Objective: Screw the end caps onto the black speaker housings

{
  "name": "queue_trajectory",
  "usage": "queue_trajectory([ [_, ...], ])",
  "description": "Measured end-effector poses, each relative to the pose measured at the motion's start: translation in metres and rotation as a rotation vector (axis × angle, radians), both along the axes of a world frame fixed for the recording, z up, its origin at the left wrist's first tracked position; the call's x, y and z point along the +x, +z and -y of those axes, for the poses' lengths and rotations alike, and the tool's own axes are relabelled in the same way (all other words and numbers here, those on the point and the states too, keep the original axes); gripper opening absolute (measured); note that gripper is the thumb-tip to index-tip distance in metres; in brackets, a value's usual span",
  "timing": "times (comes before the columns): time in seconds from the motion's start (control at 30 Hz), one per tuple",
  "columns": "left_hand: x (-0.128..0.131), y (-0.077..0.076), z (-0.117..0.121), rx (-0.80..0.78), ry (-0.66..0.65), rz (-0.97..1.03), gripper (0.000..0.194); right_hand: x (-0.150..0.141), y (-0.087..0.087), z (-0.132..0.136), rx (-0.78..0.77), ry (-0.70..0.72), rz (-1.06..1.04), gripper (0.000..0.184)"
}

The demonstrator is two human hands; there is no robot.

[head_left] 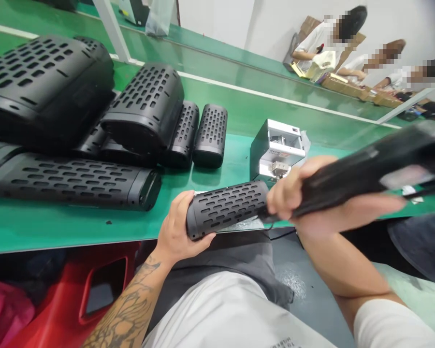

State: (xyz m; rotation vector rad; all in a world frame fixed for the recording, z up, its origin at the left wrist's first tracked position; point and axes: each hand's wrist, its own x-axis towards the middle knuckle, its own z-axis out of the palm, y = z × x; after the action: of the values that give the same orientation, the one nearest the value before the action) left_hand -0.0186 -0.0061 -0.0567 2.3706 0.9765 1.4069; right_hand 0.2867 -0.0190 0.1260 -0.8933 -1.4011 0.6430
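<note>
My left hand [179, 227] is wrapped round the left end of a black slotted housing [228, 205], an oval tube with rows of long holes, tilted at the green bench's front edge. In my right hand [311, 198] is a black electric screwdriver [362, 166], blurred by motion, with a pale label. Its narrow end points at the right end of the housing; my fingers hide whether the tip touches. Just behind the housing stands a silver screw feeder box [281, 147].
Several more black slotted housings [141, 108] are stacked at left, with a long one [76, 179] lying in front. A red plastic stool or chair [68, 295] is below the bench [68, 227]. Co-workers [328, 43] sit beyond a green divider, beside cardboard boxes [342, 86].
</note>
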Motion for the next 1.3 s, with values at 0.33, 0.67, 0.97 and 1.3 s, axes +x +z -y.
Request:
queue_trajectory([
  [0.33, -0.002, -0.002, -0.001, 0.016, 0.015, -0.024, 0.122, 0.084, -0.03, -0.089, 0.282, -0.422, -0.15, 0.072],
  [0.67, -0.003, -0.001, 0.0, -0.024, -0.01, -0.027, 0.127, 0.085, -0.033, -0.071, 0.308, -0.446, -0.128, 0.07],
  [0.97, -0.002, 0.002, -0.001, 0.005, -0.038, -0.013, 0.12, 0.087, -0.036, -0.084, 0.258, -0.431, -0.111, 0.073],
  [1.3, -0.002, -0.001, -0.005, -0.104, -0.118, 0.026, 0.114, 0.073, -0.025, -0.066, 0.27, -0.446, -0.103, 0.073],
])
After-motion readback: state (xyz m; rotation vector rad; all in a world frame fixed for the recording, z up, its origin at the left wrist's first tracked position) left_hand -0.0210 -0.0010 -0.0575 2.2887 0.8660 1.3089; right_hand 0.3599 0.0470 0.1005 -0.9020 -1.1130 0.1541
